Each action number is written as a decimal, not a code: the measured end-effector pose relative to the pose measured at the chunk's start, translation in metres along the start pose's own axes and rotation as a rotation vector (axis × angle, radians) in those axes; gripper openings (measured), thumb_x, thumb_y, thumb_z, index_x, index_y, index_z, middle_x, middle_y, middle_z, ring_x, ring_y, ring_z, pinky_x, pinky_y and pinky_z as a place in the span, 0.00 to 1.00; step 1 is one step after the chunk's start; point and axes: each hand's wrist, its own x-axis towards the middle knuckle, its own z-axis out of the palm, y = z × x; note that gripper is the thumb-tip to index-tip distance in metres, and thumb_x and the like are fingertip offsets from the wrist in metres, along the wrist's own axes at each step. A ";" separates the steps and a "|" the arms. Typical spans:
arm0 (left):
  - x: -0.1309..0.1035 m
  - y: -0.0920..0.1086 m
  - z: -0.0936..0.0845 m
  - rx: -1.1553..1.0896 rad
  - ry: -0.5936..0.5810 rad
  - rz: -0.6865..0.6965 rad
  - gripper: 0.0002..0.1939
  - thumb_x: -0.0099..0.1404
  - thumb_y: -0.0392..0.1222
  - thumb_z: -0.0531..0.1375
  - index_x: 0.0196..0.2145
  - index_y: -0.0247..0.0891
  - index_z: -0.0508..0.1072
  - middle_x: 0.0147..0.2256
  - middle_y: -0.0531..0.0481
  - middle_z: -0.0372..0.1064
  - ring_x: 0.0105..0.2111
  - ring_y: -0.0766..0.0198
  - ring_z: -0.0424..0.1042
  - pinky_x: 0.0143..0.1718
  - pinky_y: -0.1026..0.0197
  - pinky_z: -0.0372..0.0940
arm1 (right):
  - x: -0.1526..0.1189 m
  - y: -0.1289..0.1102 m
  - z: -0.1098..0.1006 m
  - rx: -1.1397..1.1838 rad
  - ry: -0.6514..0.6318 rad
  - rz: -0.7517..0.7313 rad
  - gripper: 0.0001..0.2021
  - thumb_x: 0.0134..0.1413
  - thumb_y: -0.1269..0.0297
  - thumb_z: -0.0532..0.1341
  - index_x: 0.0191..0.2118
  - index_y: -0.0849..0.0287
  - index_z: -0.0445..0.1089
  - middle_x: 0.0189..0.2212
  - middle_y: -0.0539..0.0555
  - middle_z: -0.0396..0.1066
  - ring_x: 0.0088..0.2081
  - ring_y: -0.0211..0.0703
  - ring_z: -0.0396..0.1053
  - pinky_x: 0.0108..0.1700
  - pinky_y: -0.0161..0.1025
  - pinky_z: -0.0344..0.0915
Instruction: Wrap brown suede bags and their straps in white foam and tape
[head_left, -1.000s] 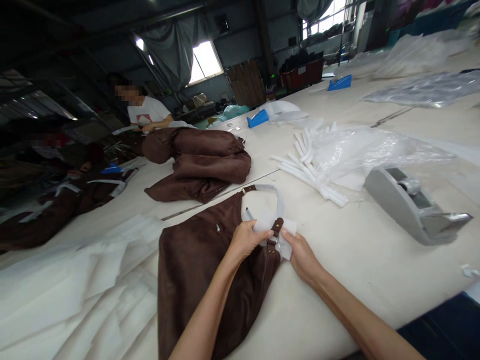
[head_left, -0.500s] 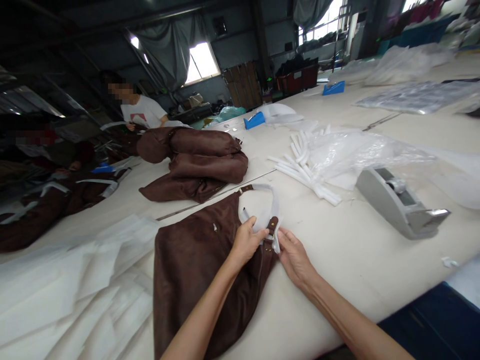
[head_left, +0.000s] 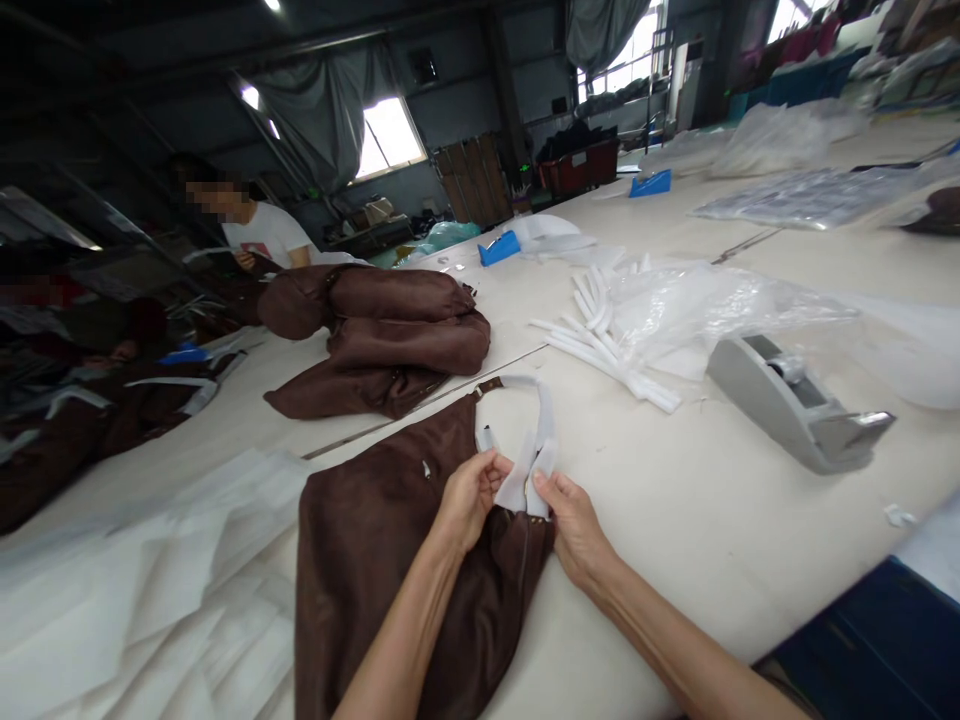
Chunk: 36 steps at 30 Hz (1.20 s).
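Observation:
A dark brown leather bag (head_left: 375,540) lies on the table below my hands. Its handle is covered in a white foam wrap (head_left: 546,410) that curves up from the bag's top. My left hand (head_left: 472,495) pinches a loose end of the white wrap near the handle's lower joint. Thumb on top, my right hand (head_left: 570,510) grips the wrapped handle just above the brass-studded tab. The brown strap there is now mostly hidden under the white material. A short white piece with a dark tip stands at the left of the handle loop.
Stacked brown bags (head_left: 405,310) lie beyond the bag. A grey tape dispenser (head_left: 795,400) stands at right, near white foam strips (head_left: 600,350) and clear plastic (head_left: 697,310). White sheets (head_left: 165,570) cover the left side. A person (head_left: 266,235) works at the far left.
The white wrap has been brought over the brown strap end at the handle's joint. My left hand shifted slightly left and down; my right thumb moved onto the wrap.

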 end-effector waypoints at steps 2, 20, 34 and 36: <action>0.000 -0.011 0.006 -0.042 0.028 0.022 0.19 0.49 0.54 0.69 0.30 0.33 0.76 0.26 0.48 0.73 0.25 0.63 0.70 0.30 0.63 0.64 | -0.001 -0.001 0.002 0.003 0.000 0.003 0.21 0.39 0.48 0.74 0.32 0.60 0.72 0.24 0.49 0.72 0.27 0.38 0.64 0.32 0.37 0.61; -0.008 -0.036 0.040 0.015 0.003 -0.008 0.27 0.54 0.59 0.68 0.39 0.31 0.78 0.37 0.43 0.77 0.42 0.53 0.75 0.45 0.57 0.68 | 0.015 0.007 -0.007 -0.426 0.189 -0.213 0.11 0.44 0.56 0.64 0.24 0.57 0.64 0.22 0.47 0.65 0.26 0.39 0.60 0.30 0.37 0.58; -0.004 -0.046 0.038 0.005 0.092 -0.023 0.30 0.53 0.66 0.65 0.34 0.32 0.70 0.24 0.48 0.73 0.20 0.61 0.73 0.23 0.61 0.68 | -0.006 -0.044 -0.028 -0.592 0.126 -0.309 0.08 0.46 0.60 0.67 0.34 0.56 0.74 0.28 0.49 0.74 0.30 0.40 0.68 0.35 0.37 0.65; -0.005 -0.045 0.041 0.029 0.074 -0.010 0.29 0.53 0.66 0.65 0.33 0.34 0.69 0.22 0.51 0.71 0.17 0.63 0.71 0.19 0.63 0.65 | 0.004 -0.054 -0.023 -0.551 0.058 -0.252 0.11 0.44 0.58 0.70 0.34 0.57 0.74 0.25 0.48 0.72 0.26 0.38 0.67 0.30 0.35 0.65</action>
